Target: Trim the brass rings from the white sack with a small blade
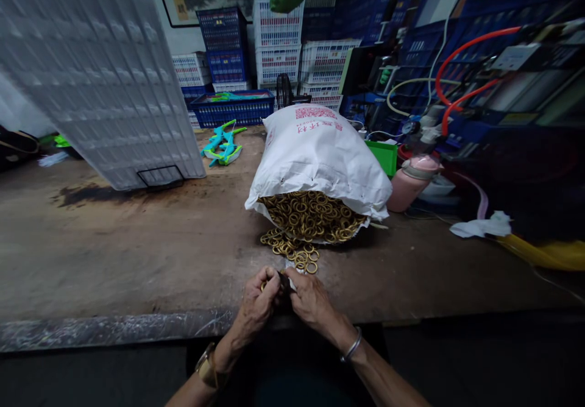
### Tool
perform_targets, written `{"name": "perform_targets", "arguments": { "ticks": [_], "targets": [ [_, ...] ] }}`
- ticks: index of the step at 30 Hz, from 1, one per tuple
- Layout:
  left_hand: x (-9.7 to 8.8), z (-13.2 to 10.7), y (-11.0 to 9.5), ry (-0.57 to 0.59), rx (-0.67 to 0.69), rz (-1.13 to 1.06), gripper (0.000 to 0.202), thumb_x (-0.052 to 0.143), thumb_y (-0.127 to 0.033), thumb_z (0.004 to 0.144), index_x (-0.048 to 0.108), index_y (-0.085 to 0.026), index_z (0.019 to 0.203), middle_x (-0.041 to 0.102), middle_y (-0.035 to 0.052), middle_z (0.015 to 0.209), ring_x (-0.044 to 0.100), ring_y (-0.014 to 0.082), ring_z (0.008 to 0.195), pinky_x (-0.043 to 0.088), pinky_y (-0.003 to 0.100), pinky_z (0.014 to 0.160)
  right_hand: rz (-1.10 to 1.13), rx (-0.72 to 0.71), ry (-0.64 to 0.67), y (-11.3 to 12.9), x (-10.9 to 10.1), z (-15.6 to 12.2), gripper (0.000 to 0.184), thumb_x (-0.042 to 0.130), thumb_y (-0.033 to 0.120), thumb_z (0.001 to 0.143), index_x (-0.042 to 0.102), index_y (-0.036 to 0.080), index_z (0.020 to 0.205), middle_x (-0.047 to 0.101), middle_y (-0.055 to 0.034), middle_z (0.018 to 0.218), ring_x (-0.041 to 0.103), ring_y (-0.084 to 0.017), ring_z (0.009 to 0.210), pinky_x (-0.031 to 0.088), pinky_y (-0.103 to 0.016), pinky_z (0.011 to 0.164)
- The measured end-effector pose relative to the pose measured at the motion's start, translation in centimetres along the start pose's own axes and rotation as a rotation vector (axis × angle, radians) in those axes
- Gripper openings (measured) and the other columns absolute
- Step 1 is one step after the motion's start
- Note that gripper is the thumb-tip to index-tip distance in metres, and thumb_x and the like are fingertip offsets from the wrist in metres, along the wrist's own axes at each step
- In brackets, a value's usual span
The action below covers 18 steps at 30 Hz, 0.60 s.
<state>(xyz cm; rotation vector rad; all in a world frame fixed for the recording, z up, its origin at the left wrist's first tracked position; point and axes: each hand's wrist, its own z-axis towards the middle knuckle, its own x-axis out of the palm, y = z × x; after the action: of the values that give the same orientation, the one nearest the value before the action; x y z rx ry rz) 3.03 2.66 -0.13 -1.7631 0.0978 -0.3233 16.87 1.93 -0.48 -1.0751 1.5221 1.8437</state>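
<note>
My left hand (256, 303) and my right hand (309, 300) meet at the near edge of the workbench (137, 254), fingers pinched together around a small dark part and a brass ring (264, 284). What exactly lies between the fingertips is too small to make out. Just beyond my hands a white sack (320, 151) lies on its side with its mouth open, and several brass rings (301, 224) spill from it onto the bench. My left wrist wears a watch, my right wrist a metal bangle.
A grey moulded tray (95, 72) leans at the left. Teal plastic parts (222, 145) lie behind it. A pink bottle (411, 181) and a green box (384, 154) stand right of the sack. Stacked crates (274, 47) fill the back; hoses and machinery (479, 78) crowd the right.
</note>
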Motion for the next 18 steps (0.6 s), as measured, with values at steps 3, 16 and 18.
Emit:
{"name": "perform_targets", "arguments": {
  "ticks": [3,16,18],
  "targets": [
    [0.0,0.0,0.1,0.001,0.010,0.010,0.036,0.056,-0.051,0.074,0.044,-0.018,0.065,0.043,-0.0055,0.054,0.035,0.0057,0.044,0.029,0.018,0.044,-0.003,0.011,0.013,0.1,0.0,0.0,0.032,0.037,0.005,0.061,0.054,0.019,0.085,0.059,-0.0028,0.070,0.050,-0.015,0.063,0.029,-0.025,0.058],
    [-0.9,-0.9,-0.6,-0.056,-0.129,-0.035,0.042,0.060,-0.057,0.066,0.044,-0.018,0.067,0.047,-0.0062,0.053,0.037,0.0039,0.039,0.025,0.016,0.039,-0.039,0.068,0.114,1.3,0.1,0.5,0.033,0.040,0.005,0.063,0.053,0.018,0.091,0.061,-0.0034,0.073,0.053,-0.015,0.065,0.028,-0.023,0.057],
    [-1.2,-1.2,-0.5,-0.067,-0.124,-0.020,0.042,0.058,-0.058,0.068,0.045,-0.018,0.068,0.048,-0.0062,0.052,0.037,0.0039,0.040,0.026,0.015,0.039,-0.083,0.067,0.104,1.3,0.6,0.6,0.034,0.041,0.005,0.064,0.053,0.018,0.093,0.060,-0.0033,0.071,0.053,-0.015,0.064,0.027,-0.024,0.055]
  ]
}}
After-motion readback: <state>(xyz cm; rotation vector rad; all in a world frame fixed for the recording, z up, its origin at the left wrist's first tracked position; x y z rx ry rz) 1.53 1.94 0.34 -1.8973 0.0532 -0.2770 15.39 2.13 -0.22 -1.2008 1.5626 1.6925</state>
